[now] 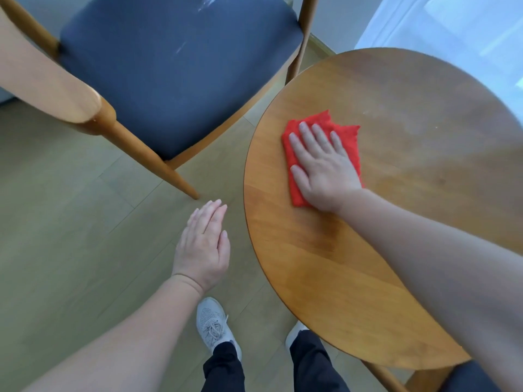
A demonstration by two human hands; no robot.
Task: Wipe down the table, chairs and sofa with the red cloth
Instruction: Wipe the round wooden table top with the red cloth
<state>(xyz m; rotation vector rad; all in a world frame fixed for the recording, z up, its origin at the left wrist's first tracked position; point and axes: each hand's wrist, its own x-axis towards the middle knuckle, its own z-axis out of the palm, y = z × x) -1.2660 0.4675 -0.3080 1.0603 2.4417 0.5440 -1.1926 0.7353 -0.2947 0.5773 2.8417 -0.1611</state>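
The right hand [325, 171] lies flat on the red cloth [349, 137]. Its fingers [307, 134] are straight and slightly spread and the palm presses down; nothing is curled round or pinched. The cloth is a fuzzy, towel-like fabric bunched into a rough rectangle. A ragged edge shows just past the fingertips, with a strip showing along both the thumb side and the little-finger side.

The cloth rests on the round table [396, 250], close to the rim on the thumb side of the hand. The tabletop is smooth, honey-coloured wood with a soft sheen and broad joined boards whose grain runs in bands. A pale, dull streak crosses it beyond the fingertips, toward the little-finger side.

The left hand [202, 244] hovers off the table over the floor [70, 222], palm down and holding nothing. Its fingers [215, 210] are straight and close together, and the thumb points toward the table's rim. Just ahead of these fingertips, a round, tapered leg of the chair [175, 75] meets the floor. The chair has a rounded light-wood frame and a padded seat in dark blue-grey woven fabric marked with pale smears. The floor is matte, pale wood-look planks.

Behind the left wrist is a light grey mesh shoe [212, 326] with laces, and below it dark trousers [223, 366].
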